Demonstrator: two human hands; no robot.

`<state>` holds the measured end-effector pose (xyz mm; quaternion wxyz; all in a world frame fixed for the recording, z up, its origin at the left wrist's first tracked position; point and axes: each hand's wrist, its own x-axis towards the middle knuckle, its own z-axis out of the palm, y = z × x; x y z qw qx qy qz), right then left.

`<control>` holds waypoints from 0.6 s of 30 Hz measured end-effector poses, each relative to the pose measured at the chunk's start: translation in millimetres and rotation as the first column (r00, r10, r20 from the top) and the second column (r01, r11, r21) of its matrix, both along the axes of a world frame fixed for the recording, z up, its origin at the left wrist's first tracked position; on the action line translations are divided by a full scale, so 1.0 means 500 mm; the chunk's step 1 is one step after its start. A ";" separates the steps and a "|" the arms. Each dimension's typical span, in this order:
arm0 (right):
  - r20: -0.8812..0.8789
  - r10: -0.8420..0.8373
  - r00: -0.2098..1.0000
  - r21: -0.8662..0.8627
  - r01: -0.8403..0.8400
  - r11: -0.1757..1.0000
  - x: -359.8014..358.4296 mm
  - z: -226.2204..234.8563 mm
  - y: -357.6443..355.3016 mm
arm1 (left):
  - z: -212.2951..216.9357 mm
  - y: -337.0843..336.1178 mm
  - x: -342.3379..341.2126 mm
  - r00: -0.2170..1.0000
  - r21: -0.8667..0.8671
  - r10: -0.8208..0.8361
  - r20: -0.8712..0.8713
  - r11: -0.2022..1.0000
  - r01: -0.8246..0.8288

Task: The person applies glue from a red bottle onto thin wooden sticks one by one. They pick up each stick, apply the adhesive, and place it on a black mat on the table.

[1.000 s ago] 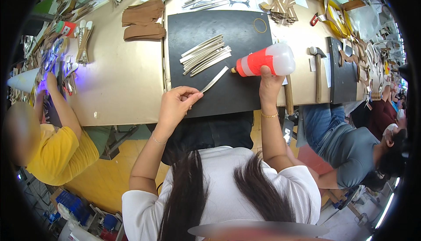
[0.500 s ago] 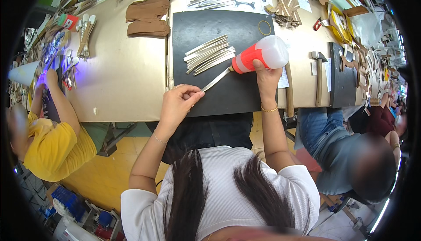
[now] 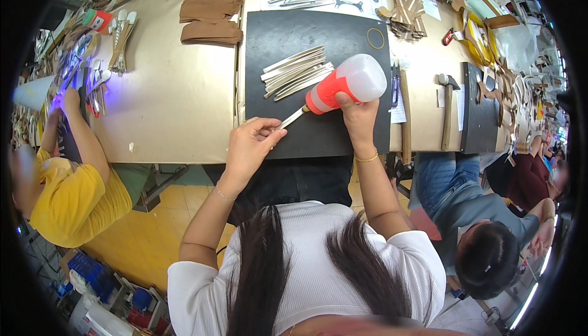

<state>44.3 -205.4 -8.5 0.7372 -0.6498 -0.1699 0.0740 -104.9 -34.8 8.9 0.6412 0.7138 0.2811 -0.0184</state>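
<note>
Between the thumb and fingers of my left hand (image 3: 254,143) is the near end of a thin pale strip (image 3: 293,119). My right hand (image 3: 358,115) grips a squeeze bottle (image 3: 365,78) of translucent plastic with red tape round its upper part. The bottle is tipped with its base up and right, and its nozzle (image 3: 305,109) points down-left onto the strip, at or very close to its surface. Just beyond lies a loose pile of similar pale strips (image 3: 297,73) on the black board (image 3: 331,143). Whether any liquid comes out is too small to see.
Brown strips (image 3: 211,33) lie stacked at the far left, and a rubber band (image 3: 375,38) rests on the board's far right. A hammer (image 3: 448,109) lies to the right. A person in yellow (image 3: 82,195) works at left; another person (image 3: 484,226) sits at right.
The bottle and my right hand have moved left and slightly nearer, bringing the nozzle along the strip toward my left hand. My left hand has stayed nearly in place.
</note>
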 end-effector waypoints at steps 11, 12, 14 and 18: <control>-0.146 0.104 0.984 0.096 -0.091 0.991 -0.046 -0.003 0.036 | 0.012 -0.010 -0.011 0.999 -0.045 0.033 0.004 0.998 -0.033; -0.163 0.105 0.981 0.114 -0.087 0.990 -0.050 -0.003 0.040 | 0.011 -0.010 -0.013 0.999 -0.038 0.036 0.008 0.999 -0.035; -0.169 0.118 0.979 0.148 -0.093 0.985 -0.058 -0.002 0.048 | 0.005 -0.011 -0.015 0.998 -0.004 0.036 0.042 0.999 -0.036; -0.195 0.138 0.971 0.202 -0.098 0.974 -0.068 0.003 0.057 | -0.004 -0.019 -0.018 0.993 0.122 0.009 0.118 0.992 -0.023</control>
